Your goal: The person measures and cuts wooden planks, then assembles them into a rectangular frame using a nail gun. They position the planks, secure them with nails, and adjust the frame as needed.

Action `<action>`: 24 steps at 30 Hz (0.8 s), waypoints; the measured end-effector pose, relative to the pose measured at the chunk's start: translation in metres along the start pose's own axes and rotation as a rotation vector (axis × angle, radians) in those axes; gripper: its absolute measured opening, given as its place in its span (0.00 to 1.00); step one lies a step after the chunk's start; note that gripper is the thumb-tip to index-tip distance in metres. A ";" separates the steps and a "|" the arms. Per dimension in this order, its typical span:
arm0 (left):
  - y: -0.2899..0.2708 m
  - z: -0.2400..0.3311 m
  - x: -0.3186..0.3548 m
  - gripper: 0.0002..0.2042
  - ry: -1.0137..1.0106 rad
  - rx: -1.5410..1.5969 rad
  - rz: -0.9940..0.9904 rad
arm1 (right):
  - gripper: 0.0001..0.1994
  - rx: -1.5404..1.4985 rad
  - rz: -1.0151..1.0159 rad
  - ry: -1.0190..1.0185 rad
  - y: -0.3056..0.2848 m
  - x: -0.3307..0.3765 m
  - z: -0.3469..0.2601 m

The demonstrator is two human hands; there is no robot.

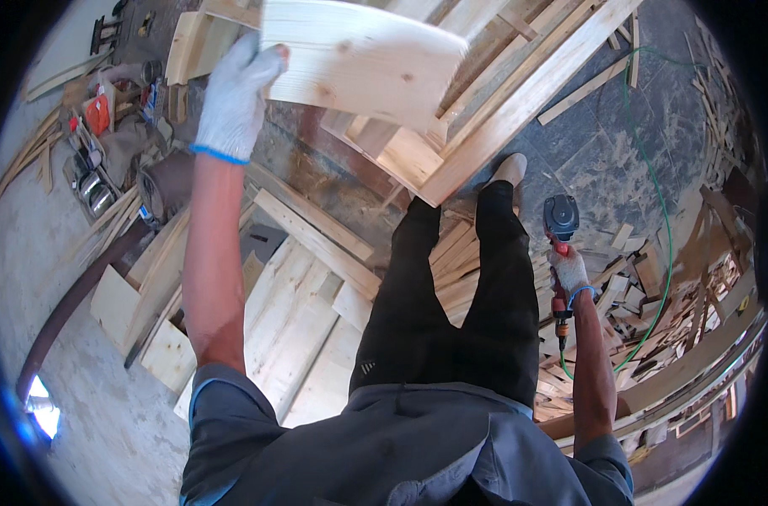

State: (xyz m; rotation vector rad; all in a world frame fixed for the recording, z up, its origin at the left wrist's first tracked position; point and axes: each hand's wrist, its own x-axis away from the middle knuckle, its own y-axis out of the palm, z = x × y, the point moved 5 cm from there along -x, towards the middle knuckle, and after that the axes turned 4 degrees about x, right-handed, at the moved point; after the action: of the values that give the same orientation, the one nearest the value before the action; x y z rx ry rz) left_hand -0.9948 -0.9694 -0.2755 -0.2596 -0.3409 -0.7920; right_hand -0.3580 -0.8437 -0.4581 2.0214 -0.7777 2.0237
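Left hand [236, 103] clamped on pale board [363, 66], air tool [561, 219] held in right hand [571, 270]; board could be tipped by one-edge grip, green hose [670, 240] snagged by scrap wood [649, 270].

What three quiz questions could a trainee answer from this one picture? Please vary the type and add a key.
1. Multiple choice: What does the left grip hold?
A) A coiled rope
B) A pale wooden board
C) A metal bucket

2. True or false: The right grip, closed around the handheld tool, is bare, with no glove.

3. Fill in the blank: The thin hose on the picture's right side is ______ in colour.

Key:
1. B.
2. False; it wears a pale glove with a blue cuff.
3. Green.
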 end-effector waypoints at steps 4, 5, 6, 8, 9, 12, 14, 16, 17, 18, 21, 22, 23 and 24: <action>-0.020 0.012 0.004 0.18 0.243 0.329 0.029 | 0.10 -0.086 -0.011 -0.023 0.036 0.008 -0.001; -0.012 0.015 0.005 0.16 0.280 0.190 -0.049 | 0.10 -0.098 -0.020 -0.046 0.044 0.013 -0.006; -0.004 0.017 0.005 0.15 0.316 0.051 -0.125 | 0.10 -0.110 -0.030 -0.068 0.052 0.017 -0.010; -0.008 -0.001 -0.001 0.15 0.288 -0.001 -0.292 | 0.10 -0.150 -0.016 -0.095 0.071 0.023 -0.011; -0.015 -0.011 0.001 0.15 0.342 -0.132 -0.257 | 0.10 -0.164 -0.026 -0.103 0.078 0.026 -0.010; -0.024 -0.030 -0.002 0.19 0.539 -0.449 -0.198 | 0.13 -0.187 -0.055 -0.145 0.100 0.022 -0.005; -0.021 -0.039 0.000 0.20 0.572 -0.422 -0.192 | 0.12 -0.234 -0.082 -0.149 0.114 0.025 -0.012; -0.018 -0.047 0.002 0.22 0.598 -0.468 -0.175 | 0.09 -0.263 -0.100 -0.137 0.127 0.030 -0.020; -0.017 -0.051 0.002 0.24 0.608 -0.527 -0.161 | 0.10 -0.273 -0.104 -0.137 0.132 0.029 -0.020; -0.016 -0.055 0.002 0.27 0.618 -0.586 -0.147 | 0.10 -0.282 -0.107 -0.137 0.135 0.029 -0.021; -0.007 -0.051 0.004 0.28 0.433 -0.784 -0.201 | 0.10 -0.264 -0.087 -0.137 0.142 0.029 -0.022; -0.008 -0.053 0.006 0.27 0.393 -0.773 -0.190 | 0.11 -0.240 -0.083 -0.131 0.142 0.028 -0.024; -0.008 -0.055 0.006 0.26 0.354 -0.762 -0.179 | 0.11 -0.217 -0.078 -0.125 0.142 0.028 -0.025; -0.008 -0.057 0.006 0.26 0.314 -0.751 -0.169 | 0.11 -0.193 -0.074 -0.121 0.142 0.028 -0.025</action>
State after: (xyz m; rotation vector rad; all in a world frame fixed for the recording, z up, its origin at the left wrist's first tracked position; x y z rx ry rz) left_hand -0.9854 -0.9989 -0.3245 -0.8046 0.2517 -1.0909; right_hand -0.4493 -0.9584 -0.4626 2.0442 -0.8706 1.7274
